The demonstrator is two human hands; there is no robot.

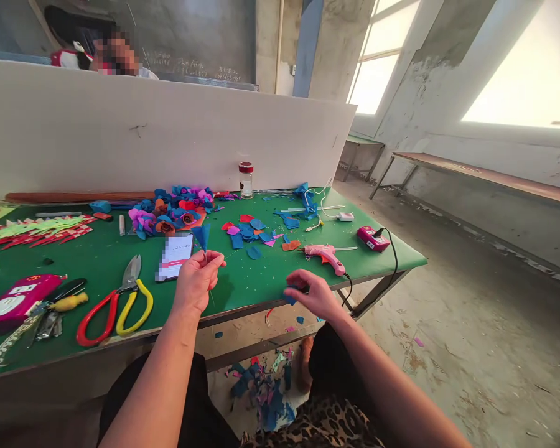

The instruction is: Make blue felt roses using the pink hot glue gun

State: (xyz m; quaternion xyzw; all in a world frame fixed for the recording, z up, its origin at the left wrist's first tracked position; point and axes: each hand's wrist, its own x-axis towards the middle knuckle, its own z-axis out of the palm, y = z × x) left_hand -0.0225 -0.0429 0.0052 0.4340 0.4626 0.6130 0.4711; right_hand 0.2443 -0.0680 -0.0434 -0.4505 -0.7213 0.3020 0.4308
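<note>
My left hand [196, 279] is closed in a pinch on a thin wire stem topped by a rolled blue felt petal [201, 236], held upright above the green table [98, 261]. My right hand [309, 294] rests near the table's front edge, its fingers closed on a small blue felt piece [290, 299]. Loose blue, red and pink felt petals [252, 233] lie just beyond both hands. A pink glue gun [325, 254] lies to the right of them, a short way past my right hand.
Finished felt flowers [172, 211] are piled at the back. Red and yellow shears [121, 302], a phone [175, 256], a pink case [14, 302], a jar [246, 179] and a pink power unit [373, 238] sit on the table. Another person [116, 55] sits behind the white partition. Scraps litter the floor.
</note>
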